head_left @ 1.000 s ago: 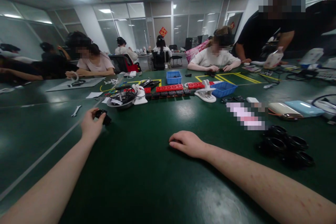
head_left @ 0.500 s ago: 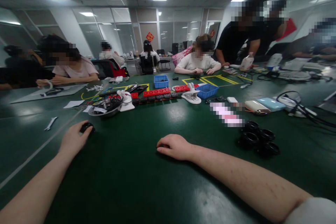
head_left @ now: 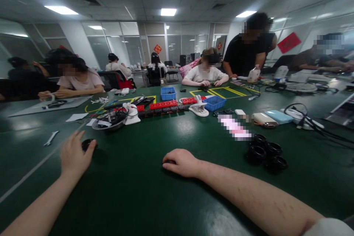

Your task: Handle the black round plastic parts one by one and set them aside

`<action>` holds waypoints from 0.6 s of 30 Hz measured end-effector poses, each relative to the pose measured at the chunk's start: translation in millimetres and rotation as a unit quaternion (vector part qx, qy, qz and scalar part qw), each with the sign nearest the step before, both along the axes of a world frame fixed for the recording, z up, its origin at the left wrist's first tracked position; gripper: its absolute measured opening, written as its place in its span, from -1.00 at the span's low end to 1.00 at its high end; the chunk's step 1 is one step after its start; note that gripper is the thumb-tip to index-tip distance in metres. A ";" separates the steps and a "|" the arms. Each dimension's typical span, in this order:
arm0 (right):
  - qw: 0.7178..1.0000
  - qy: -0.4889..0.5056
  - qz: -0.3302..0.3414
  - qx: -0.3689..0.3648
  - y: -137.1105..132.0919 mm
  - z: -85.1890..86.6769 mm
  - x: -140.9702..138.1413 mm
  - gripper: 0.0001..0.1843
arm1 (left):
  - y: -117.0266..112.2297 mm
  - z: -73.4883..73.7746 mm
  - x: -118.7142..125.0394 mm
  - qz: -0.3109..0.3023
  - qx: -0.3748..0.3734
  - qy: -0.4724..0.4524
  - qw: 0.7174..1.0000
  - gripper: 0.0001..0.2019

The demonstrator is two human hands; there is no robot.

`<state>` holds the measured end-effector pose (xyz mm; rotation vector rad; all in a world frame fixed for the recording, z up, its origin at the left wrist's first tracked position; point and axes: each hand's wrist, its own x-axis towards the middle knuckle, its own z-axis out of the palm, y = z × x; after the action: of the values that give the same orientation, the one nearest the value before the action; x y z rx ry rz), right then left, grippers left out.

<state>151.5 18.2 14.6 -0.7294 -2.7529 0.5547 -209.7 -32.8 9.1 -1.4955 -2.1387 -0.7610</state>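
Note:
My left hand [head_left: 74,158] hovers low over the dark green table [head_left: 143,191] at the left with its fingers spread and nothing in them. A small round black part [head_left: 89,143] lies on the table just past its fingertips, touching or nearly touching them. My right hand [head_left: 180,162] rests on the table in the middle, knuckles up and fingers curled under; whatever lies beneath them is hidden. A cluster of black rings [head_left: 266,153] sits to the right, well away from both hands.
A bowl of cables [head_left: 109,121], red and black power strips [head_left: 163,107], two blue bins [head_left: 168,93] and a white clamp [head_left: 199,108] stand mid-table. A small wrench [head_left: 51,138] lies far left. Power banks [head_left: 272,118] and cords lie right. Several people sit opposite.
My left hand lowered the black part onto the table, then opened and let it go. The right hand stayed put. The camera view shifted up and right.

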 end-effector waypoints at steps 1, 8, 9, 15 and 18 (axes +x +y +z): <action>1.000 0.001 0.000 -0.001 -0.1 0.5 0.1 -0.70 | -0.6 -1.2 11.4 -0.024 0.014 0.014 1.000 -0.50; 1.000 0.007 -0.018 -0.023 -0.7 -2.0 -2.9 -0.71 | -29.0 -18.2 148.0 -0.418 -0.001 0.124 0.900 -0.45; 0.999 0.008 -0.022 -0.031 -0.2 -1.8 -3.1 -0.72 | -36.4 -17.0 167.2 -0.466 0.000 0.126 0.876 -0.47; 0.994 0.015 -0.035 -0.098 1.5 30.3 6.2 -0.72 | -62.6 -2.0 218.9 -0.676 -0.103 0.036 0.729 -0.66; 0.994 0.022 -0.029 -0.102 -6.4 61.7 21.2 -0.71 | -58.5 -6.6 216.9 -0.654 -0.092 -0.015 0.750 -0.52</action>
<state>172.6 11.7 76.3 -0.8291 -2.6505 0.8385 7.2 -91.3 2.5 -3.0605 -0.8424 -0.9295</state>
